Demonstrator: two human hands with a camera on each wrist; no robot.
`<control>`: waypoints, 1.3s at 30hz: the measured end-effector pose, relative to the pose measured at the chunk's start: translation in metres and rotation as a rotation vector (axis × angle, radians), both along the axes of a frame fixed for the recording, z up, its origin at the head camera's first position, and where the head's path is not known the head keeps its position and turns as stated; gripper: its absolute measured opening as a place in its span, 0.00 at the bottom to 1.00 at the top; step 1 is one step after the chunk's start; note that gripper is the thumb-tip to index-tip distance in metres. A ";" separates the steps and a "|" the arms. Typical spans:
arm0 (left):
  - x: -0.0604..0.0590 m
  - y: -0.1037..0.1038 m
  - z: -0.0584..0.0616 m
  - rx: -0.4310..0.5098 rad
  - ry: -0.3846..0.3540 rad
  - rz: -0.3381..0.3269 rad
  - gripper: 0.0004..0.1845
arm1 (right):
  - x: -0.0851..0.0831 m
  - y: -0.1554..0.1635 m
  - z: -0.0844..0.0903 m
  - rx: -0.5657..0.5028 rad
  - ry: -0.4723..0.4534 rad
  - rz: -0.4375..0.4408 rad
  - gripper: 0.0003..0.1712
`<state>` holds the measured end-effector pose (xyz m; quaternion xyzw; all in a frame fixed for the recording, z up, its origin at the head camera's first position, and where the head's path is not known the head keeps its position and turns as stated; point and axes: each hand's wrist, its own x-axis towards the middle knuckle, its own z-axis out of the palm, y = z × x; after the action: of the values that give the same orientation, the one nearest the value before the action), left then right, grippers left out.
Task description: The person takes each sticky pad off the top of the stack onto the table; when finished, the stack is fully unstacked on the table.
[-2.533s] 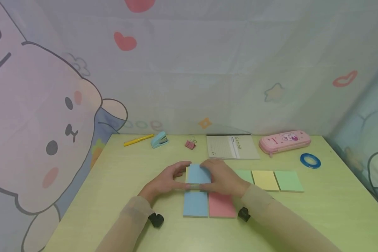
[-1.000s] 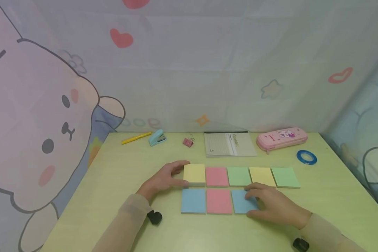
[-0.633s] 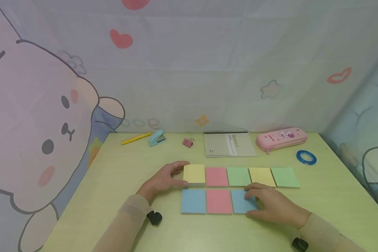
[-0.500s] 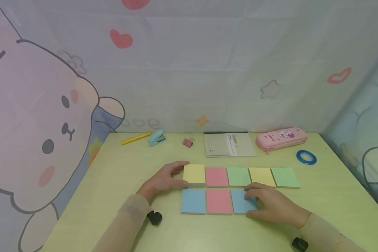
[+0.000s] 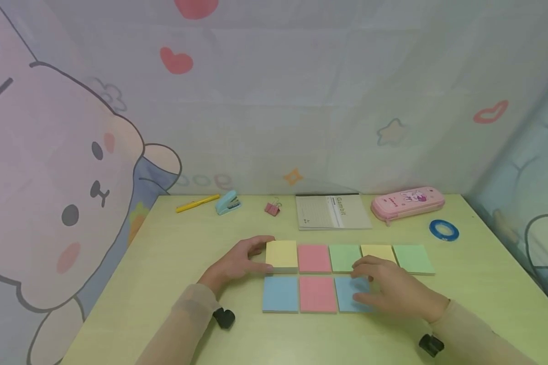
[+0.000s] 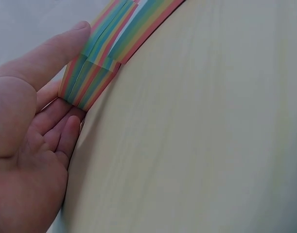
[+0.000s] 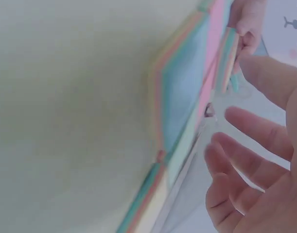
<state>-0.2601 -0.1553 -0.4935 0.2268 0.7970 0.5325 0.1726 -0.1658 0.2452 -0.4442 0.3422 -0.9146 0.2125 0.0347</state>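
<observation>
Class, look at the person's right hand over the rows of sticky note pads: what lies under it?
Under the right hand lies the right part of a blue sticky note pad, third in the near row on the pale green table. Anything beneath the palm is hidden.

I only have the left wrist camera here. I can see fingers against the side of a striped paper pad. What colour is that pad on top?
Observer: Yellow. The left hand touches the yellow sticky-note pad at the left end of the back row.
Operator: Where is the other hand?
Observer: The right hand is over the blue sticky-note pad at the right end of the front row, with its fingers spread. I cannot tell whether it touches the pad.
Operator: What lies behind the pads?
Observer: A Gambit notebook lies flat behind the back row.
</observation>
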 end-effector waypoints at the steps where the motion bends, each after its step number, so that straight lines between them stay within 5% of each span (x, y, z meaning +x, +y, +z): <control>1: 0.000 0.000 0.000 0.002 -0.001 0.000 0.42 | -0.003 -0.003 0.002 -0.008 0.004 -0.005 0.17; 4: 0.000 -0.001 0.001 -0.001 0.002 0.002 0.42 | -0.016 -0.017 0.007 -0.034 0.048 -0.013 0.19; 9: 0.000 -0.003 0.002 -0.003 0.016 -0.001 0.42 | -0.038 -0.048 0.008 -0.097 -0.002 0.013 0.26; 20: -0.002 0.001 0.003 -0.003 0.047 -0.007 0.40 | -0.073 -0.106 0.008 -0.073 -0.044 0.113 0.34; 28: -0.001 0.001 0.002 0.003 0.061 -0.021 0.40 | -0.079 -0.131 0.006 -0.033 -0.125 0.132 0.34; 39: 0.001 0.000 0.002 0.007 0.071 -0.038 0.43 | -0.080 -0.143 -0.001 0.041 -0.073 0.088 0.37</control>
<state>-0.2590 -0.1557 -0.4914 0.2613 0.7963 0.5236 0.1534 -0.2457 0.1023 -0.4453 0.3749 -0.9035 0.2071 -0.0150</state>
